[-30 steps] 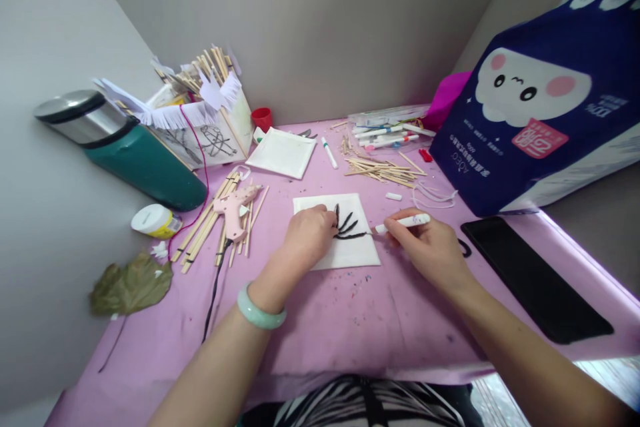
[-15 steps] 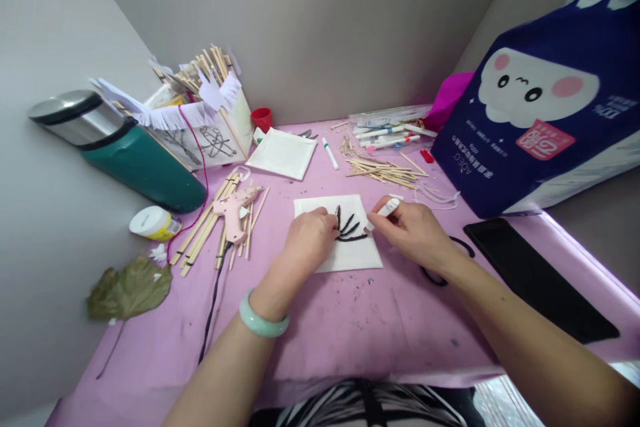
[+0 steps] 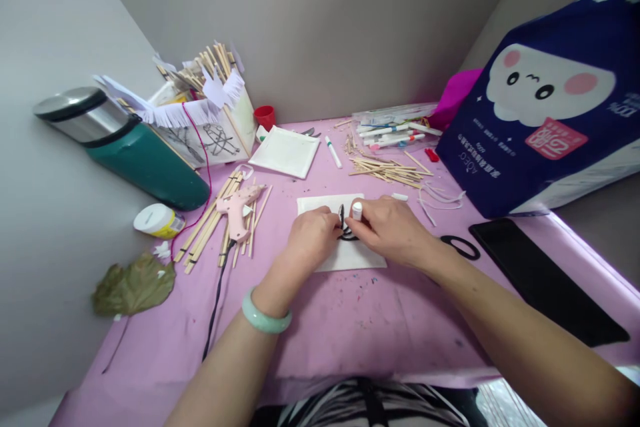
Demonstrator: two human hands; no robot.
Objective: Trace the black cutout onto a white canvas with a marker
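A white square sheet (image 3: 353,257), its material unclear, lies flat in the middle of the table with several dark strand-like lines (image 3: 343,213) on it. My left hand (image 3: 316,235) rests on its left part, fingers pinched together at the lines; whatever is between the fingertips is hidden. In my right hand (image 3: 387,227), a white pen-like tube (image 3: 357,211) is gripped over the sheet, its lower end covered by the fingers. The hands are close together but apart. Beyond my right hand lies a small white cap-like piece (image 3: 399,197).
Left: pink glue gun (image 3: 237,213) on wooden sticks (image 3: 207,230), green flask (image 3: 145,163), dry leaf (image 3: 135,285). Back: white tray (image 3: 285,152), marker (image 3: 333,152), thin sticks (image 3: 385,172). Right: black ring (image 3: 475,251), black slab (image 3: 545,280), large blue package (image 3: 545,100).
My right hand has moved left with the white tube, now held more upright over the dark lines. The black ring shows more fully. My left hand stays pinched at the sheet.
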